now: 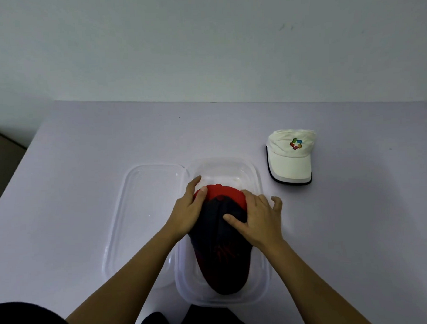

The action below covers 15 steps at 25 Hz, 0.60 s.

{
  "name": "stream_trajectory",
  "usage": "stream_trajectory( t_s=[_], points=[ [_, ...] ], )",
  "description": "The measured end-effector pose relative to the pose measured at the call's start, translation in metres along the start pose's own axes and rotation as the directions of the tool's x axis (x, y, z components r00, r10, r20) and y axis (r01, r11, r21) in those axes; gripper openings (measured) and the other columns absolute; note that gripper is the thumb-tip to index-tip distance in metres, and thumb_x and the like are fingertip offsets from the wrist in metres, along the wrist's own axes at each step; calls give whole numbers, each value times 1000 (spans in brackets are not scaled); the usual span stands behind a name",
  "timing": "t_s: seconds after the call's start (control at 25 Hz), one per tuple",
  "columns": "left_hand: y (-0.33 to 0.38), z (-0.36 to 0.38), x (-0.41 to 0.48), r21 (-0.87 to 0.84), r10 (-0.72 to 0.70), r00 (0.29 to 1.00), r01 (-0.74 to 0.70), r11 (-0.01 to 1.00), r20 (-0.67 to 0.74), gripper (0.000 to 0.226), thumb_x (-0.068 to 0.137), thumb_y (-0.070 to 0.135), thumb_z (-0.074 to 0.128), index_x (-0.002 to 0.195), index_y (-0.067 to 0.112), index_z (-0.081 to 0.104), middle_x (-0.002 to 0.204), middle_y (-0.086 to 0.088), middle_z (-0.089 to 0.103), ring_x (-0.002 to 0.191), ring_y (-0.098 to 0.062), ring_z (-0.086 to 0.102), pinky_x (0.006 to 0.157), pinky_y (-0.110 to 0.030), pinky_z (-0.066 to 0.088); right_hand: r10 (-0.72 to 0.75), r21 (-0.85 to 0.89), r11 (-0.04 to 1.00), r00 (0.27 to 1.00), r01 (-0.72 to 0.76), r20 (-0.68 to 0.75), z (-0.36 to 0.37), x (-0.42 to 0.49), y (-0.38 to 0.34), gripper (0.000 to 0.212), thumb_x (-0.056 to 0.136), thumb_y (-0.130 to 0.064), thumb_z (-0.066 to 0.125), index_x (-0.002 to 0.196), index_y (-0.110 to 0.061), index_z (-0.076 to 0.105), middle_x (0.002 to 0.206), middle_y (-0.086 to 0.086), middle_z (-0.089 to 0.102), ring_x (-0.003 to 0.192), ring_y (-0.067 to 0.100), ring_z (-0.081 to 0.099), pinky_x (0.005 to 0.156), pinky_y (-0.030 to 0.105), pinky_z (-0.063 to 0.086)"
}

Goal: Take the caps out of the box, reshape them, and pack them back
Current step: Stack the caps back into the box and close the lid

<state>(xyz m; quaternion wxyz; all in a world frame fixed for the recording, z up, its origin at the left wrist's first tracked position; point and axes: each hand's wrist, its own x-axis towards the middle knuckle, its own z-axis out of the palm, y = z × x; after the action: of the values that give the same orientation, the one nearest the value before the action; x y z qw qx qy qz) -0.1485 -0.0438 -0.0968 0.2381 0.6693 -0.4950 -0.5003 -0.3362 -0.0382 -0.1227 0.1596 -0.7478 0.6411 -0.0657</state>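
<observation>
Head view, and both hands are down in the clear box [224, 303] at the lower centre of the frame. The dark and red cap [220, 249] sits inside it, brim toward the bottom edge and red back panel toward the far end.

The left hand [187, 211] clasps the cap's left side, thumb on the red cloth and fingers running down beside it. The right hand [255, 218] lies across the crown with fingers spread and fairly straight, pressing rather than gripping, the little finger lifted off over the box rim.

The box's lid [141, 212] lies flat on the counter [86, 154], touching the box on its left. Over at the upper right, well apart from the box, the white cap [289, 156] stands on its own, crown rounded, brim toward us. That one is out and looks shaped already.

So, progress: one cap out on the counter and not packed back. Whether the dark one is being lifted out or pressed in, this single look doesn't settle. Either way I'd call it roughly mid-task: the white cap has yet to go in, and the lid is off.
</observation>
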Motion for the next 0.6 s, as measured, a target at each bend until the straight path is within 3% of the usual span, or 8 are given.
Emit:
stream_trajectory(
  t_s=[0.12,0.2,0.28,0.4,0.6],
  points=[
    [-2,16,-7,205,122,984,-93,974,-133,52,100,42,26,147,19,28,147,-5,41,134,-19,40,103,-21,25,3,-10,1000,999,-4,-38,8,1,2,98,71,-85,4,131,-20,47,118,-3,61,115,20,52,105,45,11],
    [-4,23,-3,245,142,974,-96,965,-175,51,100,39,24,145,16,32,146,-6,42,133,-19,40,100,-18,25,-18,44,999,999,20,-28,10,2,3,96,75,-81,3,137,-18,41,122,-1,56,118,20,48,108,47,17],
    [-9,24,9,271,159,976,-115,956,-148,52,100,39,25,144,13,34,148,-7,39,136,-20,37,105,-21,26,-41,85,996,999,42,-14,11,5,4,92,80,-75,4,143,-15,32,128,2,53,121,21,46,109,47,21],
    [-16,26,25,315,155,986,-129,940,-60,54,100,41,26,145,12,32,153,-7,32,142,-19,27,114,-29,22,-49,51,997,999,50,-14,13,6,3,75,87,-59,16,146,-14,26,143,5,43,132,22,39,113,51,13],
    [-6,23,25,169,192,979,-200,965,66,55,100,44,14,149,20,21,160,2,11,147,-9,0,119,-28,3,-84,78,993,996,85,-19,13,6,4,70,86,-45,12,149,-16,18,156,2,26,144,16,19,116,46,-2]
  ],
)
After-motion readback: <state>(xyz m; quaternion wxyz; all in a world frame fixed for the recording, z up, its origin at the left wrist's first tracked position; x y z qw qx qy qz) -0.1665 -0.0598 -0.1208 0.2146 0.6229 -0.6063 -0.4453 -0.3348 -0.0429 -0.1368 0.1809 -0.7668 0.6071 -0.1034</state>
